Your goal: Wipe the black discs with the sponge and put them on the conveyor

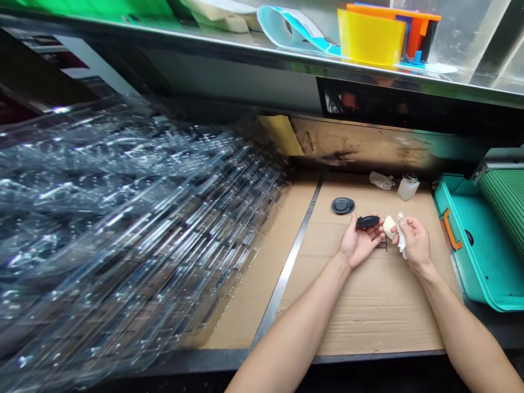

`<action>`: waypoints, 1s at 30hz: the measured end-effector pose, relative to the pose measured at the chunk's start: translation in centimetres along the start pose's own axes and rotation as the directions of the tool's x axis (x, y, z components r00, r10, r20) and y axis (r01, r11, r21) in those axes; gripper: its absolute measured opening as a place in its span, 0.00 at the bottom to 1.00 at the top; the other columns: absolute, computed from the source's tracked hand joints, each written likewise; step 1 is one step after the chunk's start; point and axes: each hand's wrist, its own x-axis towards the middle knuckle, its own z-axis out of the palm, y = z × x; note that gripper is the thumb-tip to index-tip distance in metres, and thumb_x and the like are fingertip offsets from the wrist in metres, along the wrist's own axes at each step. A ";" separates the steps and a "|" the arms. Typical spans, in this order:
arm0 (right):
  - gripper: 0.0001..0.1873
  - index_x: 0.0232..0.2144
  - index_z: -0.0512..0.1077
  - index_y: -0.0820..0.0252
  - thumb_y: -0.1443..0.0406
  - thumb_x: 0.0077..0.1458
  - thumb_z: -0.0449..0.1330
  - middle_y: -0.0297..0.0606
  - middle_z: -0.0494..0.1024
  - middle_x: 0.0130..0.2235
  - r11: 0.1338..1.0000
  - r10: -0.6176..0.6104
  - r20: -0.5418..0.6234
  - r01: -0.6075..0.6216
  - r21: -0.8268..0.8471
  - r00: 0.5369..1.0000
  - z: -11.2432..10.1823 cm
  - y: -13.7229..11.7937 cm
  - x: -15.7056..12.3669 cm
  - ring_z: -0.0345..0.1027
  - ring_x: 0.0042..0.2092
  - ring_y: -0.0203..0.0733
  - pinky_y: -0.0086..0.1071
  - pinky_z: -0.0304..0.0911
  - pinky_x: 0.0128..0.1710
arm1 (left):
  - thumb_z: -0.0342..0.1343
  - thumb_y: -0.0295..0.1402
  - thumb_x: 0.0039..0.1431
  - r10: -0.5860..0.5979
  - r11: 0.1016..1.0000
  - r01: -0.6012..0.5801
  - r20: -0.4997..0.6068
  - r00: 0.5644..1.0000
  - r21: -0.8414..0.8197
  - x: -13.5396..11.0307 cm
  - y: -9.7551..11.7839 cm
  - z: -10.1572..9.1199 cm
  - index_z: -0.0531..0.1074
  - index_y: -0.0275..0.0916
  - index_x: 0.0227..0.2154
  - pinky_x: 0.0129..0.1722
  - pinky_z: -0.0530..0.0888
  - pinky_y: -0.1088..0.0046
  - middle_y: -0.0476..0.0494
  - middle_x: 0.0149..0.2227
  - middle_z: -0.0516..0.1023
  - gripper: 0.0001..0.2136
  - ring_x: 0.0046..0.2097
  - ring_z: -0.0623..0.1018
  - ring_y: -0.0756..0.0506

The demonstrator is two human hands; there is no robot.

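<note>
In the head view, here's the left hand (356, 243), palm up, its grip closed on one smooth black disc (367, 221), pinched between thumb and fingertips above the cardboard-covered counter (376, 316)! The right hand (416, 245) has its grip tight on one crumpled white cloth (402, 240), and between the hands shows one cream block (388, 226); which hand bears it, I can't tell. A second disc (343, 206), round, black and ringed, lies just beyond the left hand. Farther back, one translucent bottle (408, 188) with a shiny top stands beside one crinkled bag (380, 180). Right side, one turquoise bin (470, 273) with an orange handle (452, 229); left, glossy, ribbed clear plastic trays (123, 245), too blurred to count!
</note>
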 end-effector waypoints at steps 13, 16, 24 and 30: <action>0.22 0.35 0.68 0.58 0.47 0.54 0.66 0.35 0.80 0.32 1.000 -0.003 0.010 0.003 0.008 1.000 -0.5 0.9 0.8 0.68 0.23 0.33 0.26 0.60 0.20 | 0.53 0.58 0.62 0.038 0.998 -0.039 0.018 0.999 0.041 0.0 0.2 0.1 0.75 0.40 0.49 0.42 0.76 0.64 0.39 0.41 0.81 0.26 0.38 0.79 0.45; 0.25 0.35 0.68 0.57 0.45 0.51 0.67 0.35 0.79 0.31 1.000 0.009 -0.038 -0.009 -0.003 0.999 -0.3 1.2 1.0 0.67 0.22 0.33 0.25 0.60 0.19 | 0.52 0.57 0.63 0.023 0.996 -0.025 0.032 0.999 0.085 -0.2 0.0 0.4 0.75 0.42 0.50 0.37 0.76 0.66 0.39 0.39 0.81 0.25 0.35 0.77 0.46; 0.27 0.35 0.68 0.57 0.42 0.48 0.65 0.31 0.78 0.28 0.996 0.093 -0.071 -0.092 0.021 0.993 0.0 3.2 1.9 0.65 0.20 0.32 0.26 0.61 0.19 | 0.43 0.53 0.69 0.041 0.960 0.000 -0.141 0.989 0.279 -0.5 -0.2 1.2 0.77 0.40 0.46 0.33 0.80 0.65 0.37 0.39 0.81 0.25 0.36 0.78 0.43; 0.23 0.34 0.69 0.57 0.45 0.51 0.65 0.31 0.79 0.29 0.998 0.063 -0.098 -0.062 0.009 0.993 -0.2 2.4 1.1 0.68 0.22 0.33 0.25 0.63 0.22 | 0.42 0.50 0.70 0.060 0.942 0.016 -0.216 0.975 0.334 -1.0 -0.5 1.9 0.78 0.41 0.46 0.32 0.82 0.65 0.35 0.39 0.82 0.24 0.35 0.79 0.43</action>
